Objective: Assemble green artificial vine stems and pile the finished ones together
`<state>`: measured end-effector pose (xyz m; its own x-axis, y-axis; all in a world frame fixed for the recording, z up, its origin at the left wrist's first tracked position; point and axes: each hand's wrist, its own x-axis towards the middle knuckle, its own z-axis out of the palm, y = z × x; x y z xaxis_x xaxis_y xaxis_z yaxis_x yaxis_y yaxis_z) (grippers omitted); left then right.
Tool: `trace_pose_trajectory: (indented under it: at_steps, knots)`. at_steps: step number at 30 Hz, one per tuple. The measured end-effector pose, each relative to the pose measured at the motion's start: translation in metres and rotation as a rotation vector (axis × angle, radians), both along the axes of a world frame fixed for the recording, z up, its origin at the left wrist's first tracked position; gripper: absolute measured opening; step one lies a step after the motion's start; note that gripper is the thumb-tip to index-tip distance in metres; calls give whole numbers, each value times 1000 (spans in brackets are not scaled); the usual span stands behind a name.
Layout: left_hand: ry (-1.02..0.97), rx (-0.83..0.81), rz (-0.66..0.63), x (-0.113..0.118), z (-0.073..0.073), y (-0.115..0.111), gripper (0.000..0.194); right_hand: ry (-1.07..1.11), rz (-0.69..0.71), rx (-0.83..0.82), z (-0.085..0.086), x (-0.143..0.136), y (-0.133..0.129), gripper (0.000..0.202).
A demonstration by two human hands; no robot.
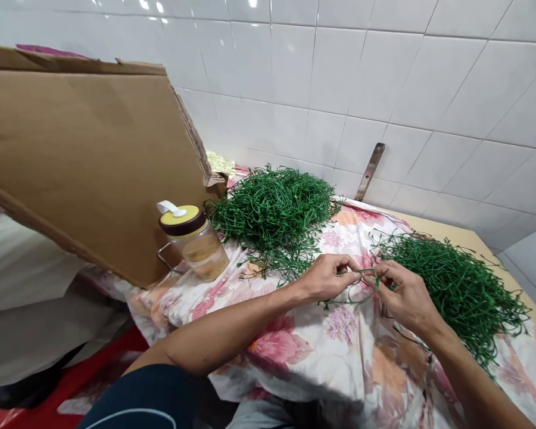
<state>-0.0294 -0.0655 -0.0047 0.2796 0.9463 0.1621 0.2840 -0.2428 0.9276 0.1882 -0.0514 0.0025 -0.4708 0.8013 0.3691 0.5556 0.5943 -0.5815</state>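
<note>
Two bare hands meet over a flowered cloth (pixel 277 348), fingertips close together. The left hand (pixel 328 277) pinches a thin green strand (pixel 361 271) between thumb and fingers. The right hand (pixel 404 295) pinches the same spot from the other side, its fingers bunched. The strand spans the small gap between them, and a loop of green hangs just below; it is too fine to tell whether this is one strand or several.

Just beyond the right hand, to its right, lies a loose heap (pixel 451 286) of similar green strands, some with small knobbed tips. Ahead of the left hand sits a taller green mound (pixel 279 205), its loose ends trailing toward the fingers. Left of the mound, touching or very near it, a clear jar (pixel 194 241) leans slightly, with a yellow and dark brown lid (pixel 181 219), a white handle and something yellowish-brown inside.

Farther left stands a large sheet of cardboard (pixel 84 149), tilted. The cloth covers most of a pale worktop (pixel 469 235), bare along its right edge. Behind rises a white tiled wall (pixel 339 71), with a metal strip (pixel 370 171) slanting against it.
</note>
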Motion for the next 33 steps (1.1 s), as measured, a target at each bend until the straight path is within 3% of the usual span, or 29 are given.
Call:
trace_pose_trajectory:
  at_steps: [4,10,22,33]
  knots:
    - [79,77,-57,-5,5,0,27,-14,-20,39,10,-2,-4,16]
    - [110,48,-167,-10,9,3,27,-7,-48,31,11,0,-3,11]
    - [119,26,-169,-7,3,1,31,-47,-9,33,15,-2,-8,14]
    - [-126,-97,-152,-2,1,2,28,60,-38,-73,4,-9,-10,16]
